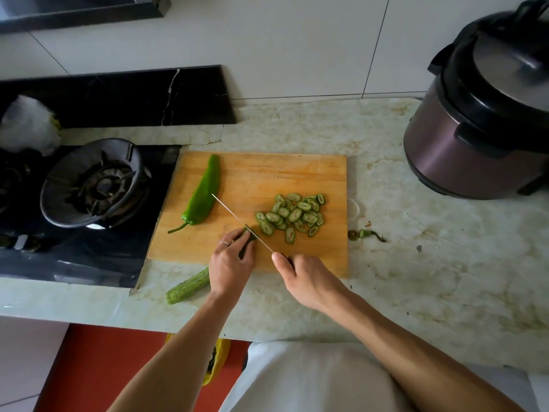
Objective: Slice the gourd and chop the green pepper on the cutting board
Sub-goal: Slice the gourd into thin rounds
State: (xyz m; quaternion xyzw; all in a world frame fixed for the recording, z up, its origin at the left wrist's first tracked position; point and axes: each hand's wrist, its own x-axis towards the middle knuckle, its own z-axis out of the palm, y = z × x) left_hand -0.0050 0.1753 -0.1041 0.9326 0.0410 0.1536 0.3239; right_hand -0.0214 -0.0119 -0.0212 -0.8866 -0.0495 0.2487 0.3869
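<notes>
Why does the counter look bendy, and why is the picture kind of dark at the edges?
Head view: the wide-angle lens curves the counter edge and tilts the pressure cooker; light is soft and dim, with faint shadows and darker corners; the knife blade shows as a thin bright line; the gourd slices on the cutting board stay fairly sharp.

Single head-worn wide-angle view, steeply down and forward, close over the pale marbled surface (401, 233).
</notes>
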